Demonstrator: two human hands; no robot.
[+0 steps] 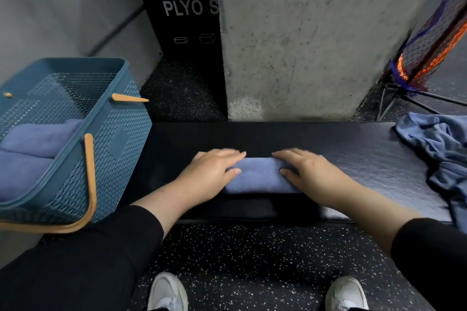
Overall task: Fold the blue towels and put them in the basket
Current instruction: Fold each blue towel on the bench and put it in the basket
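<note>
From the head view, you are pressing a folded blue towel (259,175) flat on the black bench (353,149), near its front edge. The towel is lying as a compact, thick rectangle of soft periwinkle terry, its long sides running left to right. Your left hand (211,174) is resting on its left end and your right hand (305,171) on its right end, both with fingers straight and spread, grasping nothing.

To the left, a teal perforated plastic basket (121,134) with tan handles is sitting tilted toward you, and it is holding folded blue towels (30,149) stacked inside.

At the bench's far right, a crumpled heap of unfolded blue towels (439,144) is lying loose.

Behind, a black panel (187,17) is showing white letters reading "PLYO S", the rest being hidden by a concrete pillar (316,33).
</note>
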